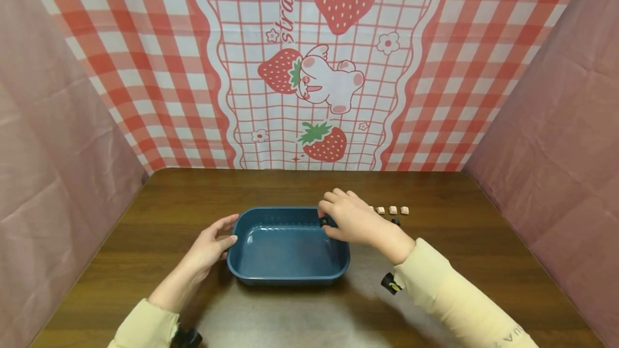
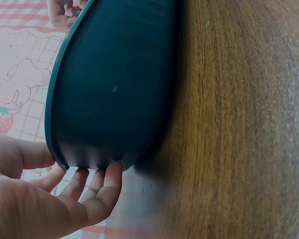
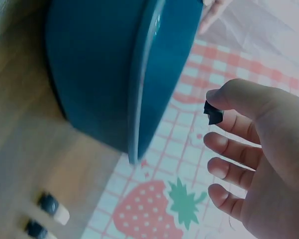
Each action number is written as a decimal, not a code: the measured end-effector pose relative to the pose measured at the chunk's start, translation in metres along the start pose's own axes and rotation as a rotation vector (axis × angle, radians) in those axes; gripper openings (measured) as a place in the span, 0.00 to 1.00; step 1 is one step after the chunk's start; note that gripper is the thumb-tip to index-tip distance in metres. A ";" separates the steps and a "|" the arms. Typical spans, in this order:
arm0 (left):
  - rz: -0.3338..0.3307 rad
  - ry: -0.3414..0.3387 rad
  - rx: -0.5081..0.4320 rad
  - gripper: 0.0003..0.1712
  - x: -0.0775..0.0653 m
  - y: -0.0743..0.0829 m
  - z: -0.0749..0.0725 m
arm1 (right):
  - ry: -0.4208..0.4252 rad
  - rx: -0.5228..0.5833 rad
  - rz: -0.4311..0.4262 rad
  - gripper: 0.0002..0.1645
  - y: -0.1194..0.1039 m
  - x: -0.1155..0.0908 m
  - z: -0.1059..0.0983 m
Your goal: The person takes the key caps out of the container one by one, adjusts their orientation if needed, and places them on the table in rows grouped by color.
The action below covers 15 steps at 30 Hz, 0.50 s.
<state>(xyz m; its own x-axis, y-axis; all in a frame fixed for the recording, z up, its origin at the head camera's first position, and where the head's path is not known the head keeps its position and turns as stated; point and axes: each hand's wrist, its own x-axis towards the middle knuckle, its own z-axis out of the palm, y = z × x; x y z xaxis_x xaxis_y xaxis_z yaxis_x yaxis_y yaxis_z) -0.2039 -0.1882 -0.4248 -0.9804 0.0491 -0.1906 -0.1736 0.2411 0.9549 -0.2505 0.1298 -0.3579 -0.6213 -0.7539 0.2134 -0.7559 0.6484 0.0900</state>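
A blue plastic basin point(image 1: 290, 279) sits on the wooden table, its inner floor bare. My left hand point(image 1: 208, 246) grips its left end, thumb at the rim and fingertips against the outer wall point(image 2: 109, 99). Over the basin's back right corner, my right hand point(image 1: 353, 216) pinches a small black keycap point(image 3: 214, 113) between thumb and index finger. The other fingers of that hand are loosely bent and hold nothing. Beyond the right wrist stand several white keycaps point(image 1: 393, 210) in a row, partly hidden by the hand. A black keycap point(image 1: 396, 222) lies just in front of them.
The brown wooden table point(image 1: 145, 240) ends at the back against a red and white strawberry cloth point(image 1: 329, 90). Pink cloth point(image 1: 546, 122) hangs on both sides. In the right wrist view, black keycaps point(image 3: 48, 203) lie near white keycaps point(image 3: 62, 215) beside the basin.
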 end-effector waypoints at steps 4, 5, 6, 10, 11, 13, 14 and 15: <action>-0.005 0.000 0.001 0.29 0.000 0.000 0.000 | 0.019 0.010 0.018 0.12 0.012 -0.008 -0.008; -0.006 0.000 0.001 0.29 0.000 0.000 0.000 | 0.023 0.015 0.023 0.12 0.016 -0.010 -0.010; -0.007 -0.001 0.002 0.29 0.000 0.000 0.000 | 0.026 0.016 0.028 0.12 0.019 -0.012 -0.012; -0.008 -0.002 0.003 0.29 0.000 0.001 0.000 | 0.052 0.035 0.036 0.12 0.031 -0.020 -0.019; -0.009 -0.001 0.003 0.29 0.000 0.000 0.000 | 0.058 0.040 0.040 0.12 0.034 -0.021 -0.021; -0.011 -0.001 0.003 0.29 0.000 0.000 0.000 | 0.068 0.046 0.046 0.13 0.040 -0.025 -0.024; -0.011 -0.001 0.002 0.29 0.000 0.000 0.000 | 0.067 0.046 0.053 0.13 0.044 -0.027 -0.025; -0.011 -0.001 0.001 0.29 0.000 0.000 0.000 | 0.065 0.048 0.061 0.13 0.047 -0.029 -0.026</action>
<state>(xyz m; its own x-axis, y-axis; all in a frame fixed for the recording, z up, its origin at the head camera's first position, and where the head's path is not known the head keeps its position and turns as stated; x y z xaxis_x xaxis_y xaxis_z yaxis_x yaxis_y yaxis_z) -0.2040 -0.1882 -0.4246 -0.9783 0.0477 -0.2015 -0.1843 0.2423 0.9525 -0.2629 0.1850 -0.3344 -0.6532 -0.7038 0.2794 -0.7270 0.6860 0.0283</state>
